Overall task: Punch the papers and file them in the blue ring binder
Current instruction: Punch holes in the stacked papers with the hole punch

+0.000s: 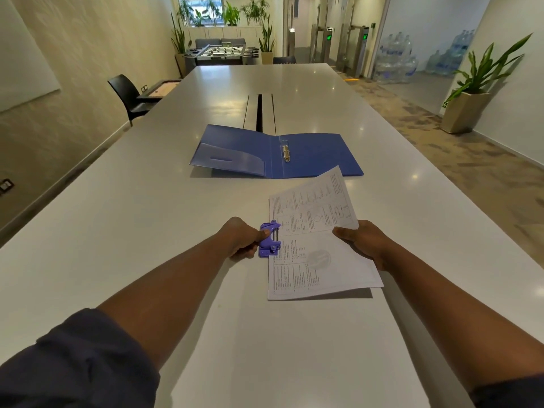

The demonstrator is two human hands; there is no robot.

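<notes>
White table point(147, 216) runs far down the room. Near its middle, the left hand point(241, 241) grips a purple hole punch point(269, 239) on the papers' point(318, 240) left edge; the right hand point(365, 241) pinches their right edge. Farther off, the blue binder point(318, 154) lies open.

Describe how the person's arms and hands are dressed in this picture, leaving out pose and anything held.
Both forearms are bare. Dark navy sleeves are pushed up near the elbows: the left sleeve shows bunched, creased fabric; only a corner of the right sleeve shows. The left hand and right hand wear no gloves; no rings or watch are visible.
</notes>
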